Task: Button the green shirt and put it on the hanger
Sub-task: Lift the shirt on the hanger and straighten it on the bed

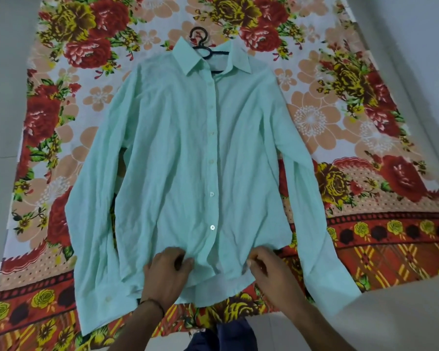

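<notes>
Both grips narrow: your left hand and right hand pinch the green shirt at its hem. Above them the buttons look fastened and the hanger sits in the collar. Lowest button between your hands: cannot tell.

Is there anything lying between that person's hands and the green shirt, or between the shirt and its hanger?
Nothing visible. The left hand and right hand both pinch the green shirt at its hem, and the hanger lies inside the collar.

Soft, even indoor light. Faint shadows only beside the shirt sleeves. No glare. Frame slightly soft throughout; left hand and right hand smeared. Bedsheet edges bow near the frame margins.
</notes>
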